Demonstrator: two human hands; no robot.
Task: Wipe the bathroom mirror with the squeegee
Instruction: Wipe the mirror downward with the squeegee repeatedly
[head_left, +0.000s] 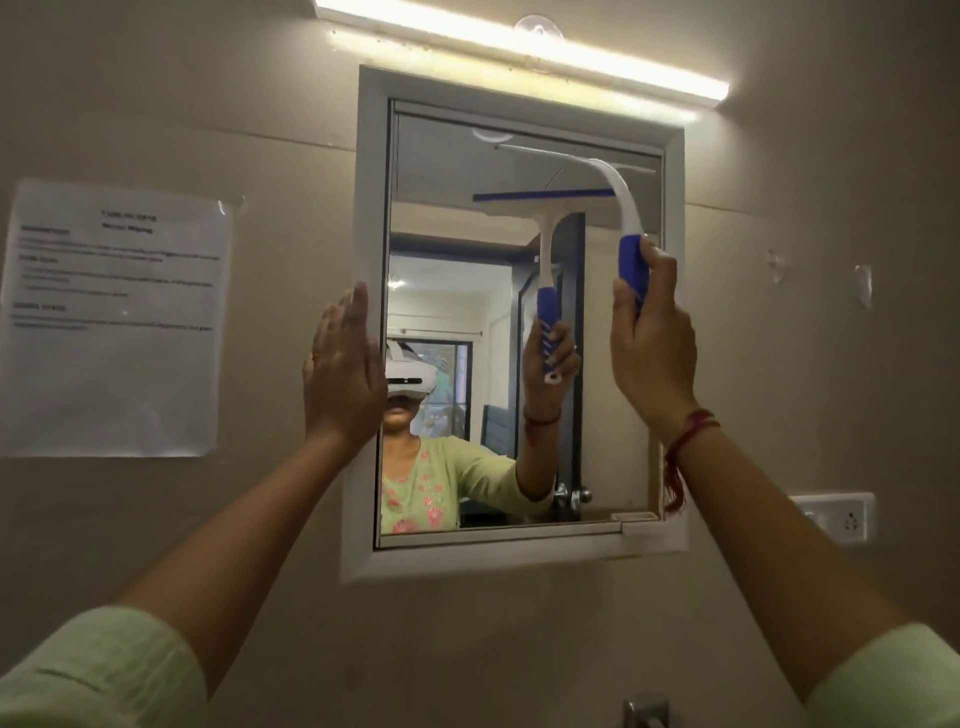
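Observation:
The bathroom mirror (447, 171) hangs on the wall in a white frame (371, 208). My right hand (652, 343) grips the blue handle of the squeegee (626, 208). Its white neck curves up and left, and the blade lies against the upper part of the glass. The squeegee's reflection shows in the mirror with its blue blade edge. My left hand (340, 369) is raised flat with fingers together against the frame's left edge, holding nothing.
A lit tube light (519, 49) runs above the mirror. A printed paper sheet (114, 317) is taped to the wall on the left. A wall socket (836, 517) sits at the lower right. A metal tap top (644, 712) shows at the bottom edge.

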